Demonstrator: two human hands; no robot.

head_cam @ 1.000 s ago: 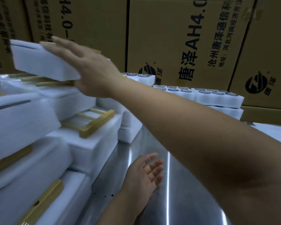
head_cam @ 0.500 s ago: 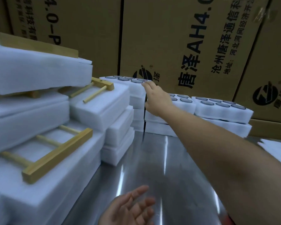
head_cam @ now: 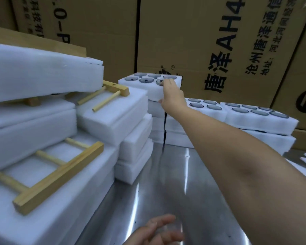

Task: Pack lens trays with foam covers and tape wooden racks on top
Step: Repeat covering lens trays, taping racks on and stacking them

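My right hand (head_cam: 171, 93) clamps the top lens tray (head_cam: 148, 85) on the far stack, fingers (head_cam: 168, 83) over its edge, thumb beneath, so it should lift level. My left hand (head_cam: 157, 230) hovers loose-fingered, empty, over the counter (head_cam: 175, 174), ready to receive it.

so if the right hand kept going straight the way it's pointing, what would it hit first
The top lens tray: the right hand is on it now, fingers over its edge. Further on is the cardboard box behind, though that gap is unclear.
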